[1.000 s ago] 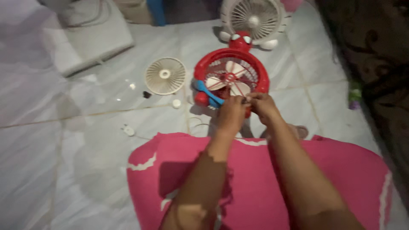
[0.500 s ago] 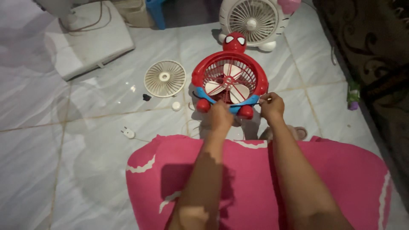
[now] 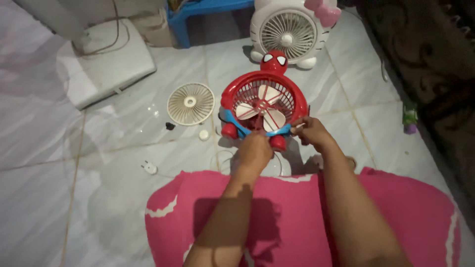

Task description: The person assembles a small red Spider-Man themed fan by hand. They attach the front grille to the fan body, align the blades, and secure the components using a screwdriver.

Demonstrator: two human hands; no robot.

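Note:
A small red toy fan (image 3: pixel 263 102) with a masked cartoon head on top, white blades and a blue band lies on the tiled floor in front of me. My left hand (image 3: pixel 256 150) rests against its lower front edge, by the red feet, fingers curled. My right hand (image 3: pixel 310 131) pinches a thin pale stick-like piece at the fan's right rim. What the left fingers grip is hidden.
A loose cream fan grille (image 3: pixel 190 103) lies left of the red fan, with a small white cap (image 3: pixel 203 134), a dark bit (image 3: pixel 169 125) and a white plug (image 3: pixel 148 168) nearby. A white cartoon-cat fan (image 3: pixel 288 30) stands behind. A white appliance (image 3: pixel 109 59) is far left. My lap wears pink cloth (image 3: pixel 297 217).
Both hands have parted from the fan's front middle: the right went to the right rim with the thin piece, the left dropped to the lower edge. The view tilted upward slightly.

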